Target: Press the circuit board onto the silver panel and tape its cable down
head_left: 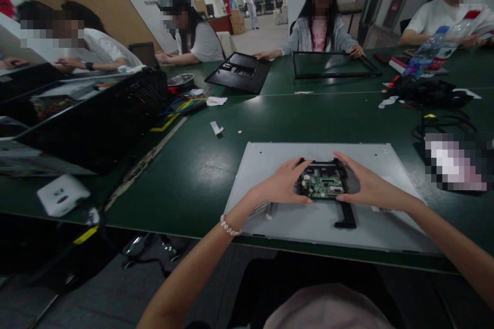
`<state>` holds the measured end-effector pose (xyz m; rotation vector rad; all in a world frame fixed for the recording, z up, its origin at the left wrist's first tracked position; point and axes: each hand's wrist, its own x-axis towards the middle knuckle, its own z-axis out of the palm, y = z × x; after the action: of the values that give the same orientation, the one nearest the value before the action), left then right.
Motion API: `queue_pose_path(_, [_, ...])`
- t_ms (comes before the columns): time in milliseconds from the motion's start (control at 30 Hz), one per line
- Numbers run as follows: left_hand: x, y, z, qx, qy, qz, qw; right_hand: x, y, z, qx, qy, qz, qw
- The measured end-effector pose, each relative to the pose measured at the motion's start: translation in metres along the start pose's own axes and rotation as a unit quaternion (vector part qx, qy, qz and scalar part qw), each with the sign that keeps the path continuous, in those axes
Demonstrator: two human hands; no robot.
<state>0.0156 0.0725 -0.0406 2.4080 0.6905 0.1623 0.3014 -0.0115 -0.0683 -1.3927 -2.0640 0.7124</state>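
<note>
A green circuit board in a black frame lies over a large pale grey panel at the table's near edge. My left hand grips the frame's left side, thumb at the near edge and fingers at the far edge. On the right side my right hand holds it the same way. A black L-shaped bracket extends from the frame toward me. Near my left wrist, a small light-coloured piece lies on the panel, partly hidden.
The green table holds a black open casing at left, a white box, and black cables with bottles at right. Across it, a person's hands touch a black rectangular frame and a black cover.
</note>
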Motion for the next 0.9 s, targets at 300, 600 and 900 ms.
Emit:
queue_pose_path(300, [-0.013,-0.044,-0.056,0.033,0.032,-0.03,0.999,-0.011,0.002,0.008,-0.026,0.011,-0.018,0.999])
queue_pose_path(600, [-0.05,-0.153,-0.15,0.278,0.223,-0.315,0.88,-0.016,0.001,0.016,-0.007,0.028,0.003,1.0])
queue_pose_path(900, [-0.047,-0.165,-0.161,0.328,0.149,-0.401,0.842,-0.013,0.001,0.02,-0.027,0.041,-0.006,0.999])
